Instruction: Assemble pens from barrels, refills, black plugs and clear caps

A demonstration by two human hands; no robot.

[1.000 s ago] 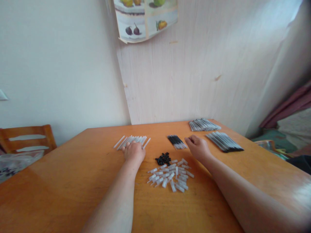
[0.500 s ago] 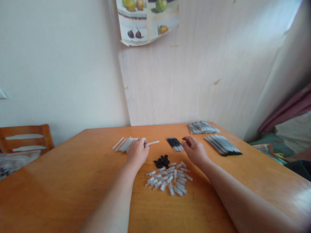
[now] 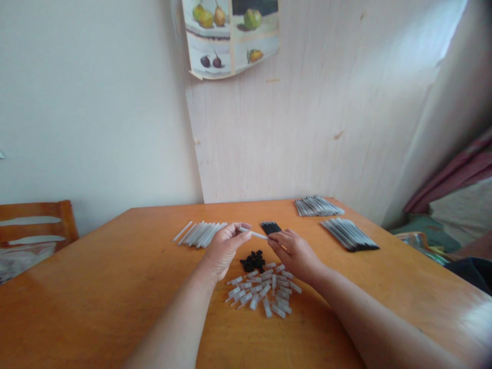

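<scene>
Between thumb and fingers of my left hand (image 3: 226, 246) is a slim white tube (image 3: 258, 234), held nearly level and pointing right. My right hand (image 3: 294, 252) meets the tube's right end with its fingers closed together, palm down. Whatever else those fingers grip is hidden. Just behind them lies a row of thin black sticks (image 3: 270, 226), partly covered by my right hand. To the left of my left hand, similar white tubes (image 3: 202, 234) lie side by side. Below the hands sit a small heap of black pieces (image 3: 252, 261) and many translucent plastic pieces (image 3: 265, 289) with narrow tips.
On the right of the wooden table (image 3: 115, 287) lies a row of grey tubes with black ends (image 3: 349, 234). A further bundle of tubes (image 3: 318, 206) is behind it, by the wall. A wooden chair (image 3: 36, 220) stands at the left.
My right hand has moved left from beside the black sticks to the tube's right end, and its fingers have closed. My left hand has shifted slightly right with the tube.
</scene>
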